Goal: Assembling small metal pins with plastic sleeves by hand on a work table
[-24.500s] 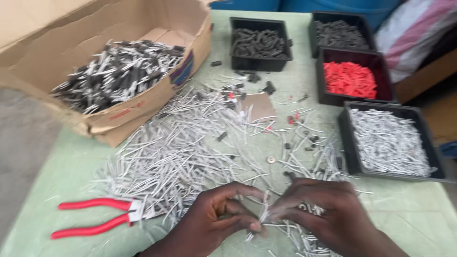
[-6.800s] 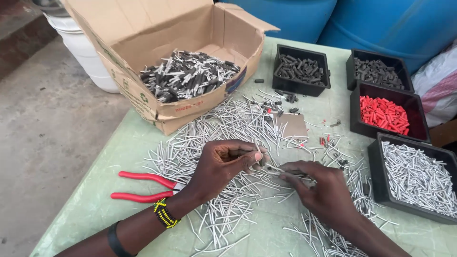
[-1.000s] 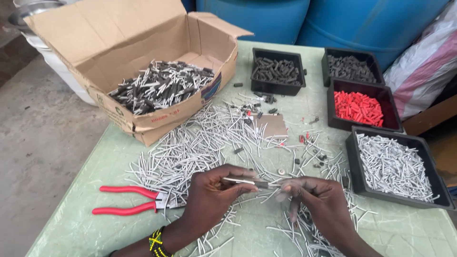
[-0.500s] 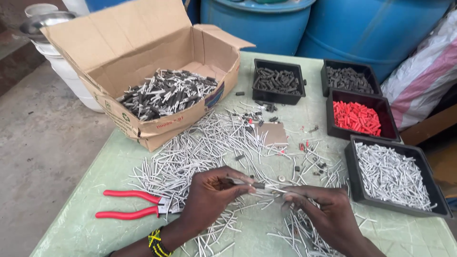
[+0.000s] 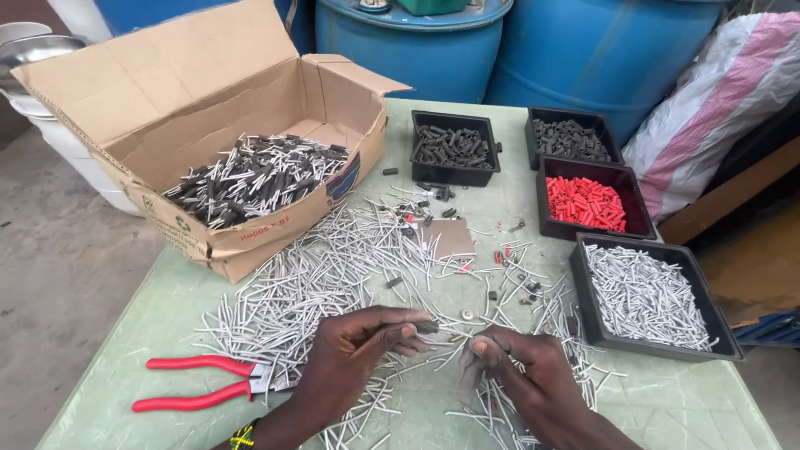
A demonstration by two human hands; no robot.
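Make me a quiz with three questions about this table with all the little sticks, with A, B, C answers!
1. Where do the red-handled pliers lie?
A. In the cardboard box
B. On the table beside the left hand
C. In a black tray

2. How many black trays stand on the table?
A. Two
B. Six
C. Four

3. How is the cardboard box?
A. Open, with pieces inside
B. Taped shut
C. Open and bare inside

Answers:
1 B, they rest on the green table just outside the left hand.
2 C, two trays of dark pieces, one of red pieces, one of grey sticks.
3 A, its flaps stand up and dark and grey pieces fill the bottom.
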